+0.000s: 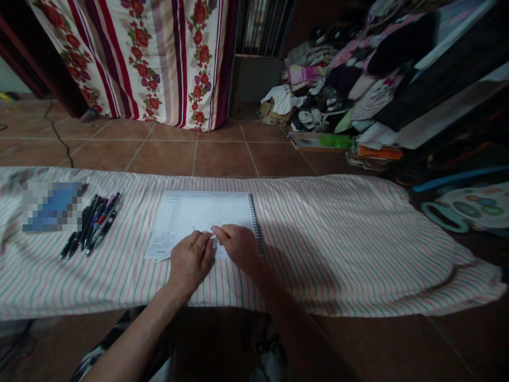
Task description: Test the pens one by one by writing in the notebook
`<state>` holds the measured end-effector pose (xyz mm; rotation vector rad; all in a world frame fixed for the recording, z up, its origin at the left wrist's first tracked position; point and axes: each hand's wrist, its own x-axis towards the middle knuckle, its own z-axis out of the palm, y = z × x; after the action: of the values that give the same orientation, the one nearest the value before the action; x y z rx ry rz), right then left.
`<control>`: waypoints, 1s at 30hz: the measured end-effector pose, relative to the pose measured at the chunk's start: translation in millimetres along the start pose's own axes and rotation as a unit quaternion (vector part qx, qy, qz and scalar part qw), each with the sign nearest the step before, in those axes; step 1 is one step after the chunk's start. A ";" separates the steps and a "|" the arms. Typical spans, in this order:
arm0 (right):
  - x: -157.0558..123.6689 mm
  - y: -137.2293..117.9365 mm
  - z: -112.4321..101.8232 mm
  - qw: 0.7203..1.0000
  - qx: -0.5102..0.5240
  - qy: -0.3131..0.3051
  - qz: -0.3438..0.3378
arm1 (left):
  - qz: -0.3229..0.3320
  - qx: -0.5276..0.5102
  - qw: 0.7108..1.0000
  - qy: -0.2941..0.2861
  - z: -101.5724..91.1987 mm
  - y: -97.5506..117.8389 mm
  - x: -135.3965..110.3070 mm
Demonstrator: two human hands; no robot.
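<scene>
A spiral-bound notebook (210, 207) lies on the striped cloth in front of me, with print along its left side and a black coil on its right edge. Both my hands rest over its near edge, fingertips almost meeting. My left hand (191, 260) is closed, thumb and fingers pinched together. My right hand (238, 245) is closed too, its fingers curled toward the left one. Something thin and whitish shows between the fingertips, too small to name. A slim white end (163, 260) sticks out left of my left hand; whether it belongs to the same thing is unclear.
Several pens (95, 220) lie in a bunch left of the notebook, beside a blurred-out blue item (53, 207). The striped cloth (338, 239) covers the long surface. Beyond are a floral curtain (167, 58), tiled floor (218, 154) and a heap of clothes (318, 79).
</scene>
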<state>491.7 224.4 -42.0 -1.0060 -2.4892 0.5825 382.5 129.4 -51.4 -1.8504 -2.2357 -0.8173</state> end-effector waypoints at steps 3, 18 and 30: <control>-0.2 0.1 0.5 1.000 0.010 -0.007 0.016 | 0.018 -0.020 1.000 0.004 -0.4 -0.2 0.5; -0.1 3.1 1.7 0.997 0.065 -0.025 0.045 | -0.020 -0.063 0.997 -0.036 -2.4 -1.0 0.1; 0.8 6.4 4.7 0.947 0.322 -0.007 0.010 | -0.121 -0.227 0.965 -0.057 -4.2 -10.8 7.5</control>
<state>492.4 228.1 -49.0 -0.7582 -2.0571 1.2984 369.6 132.8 -48.2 -1.8523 -2.5484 -1.4029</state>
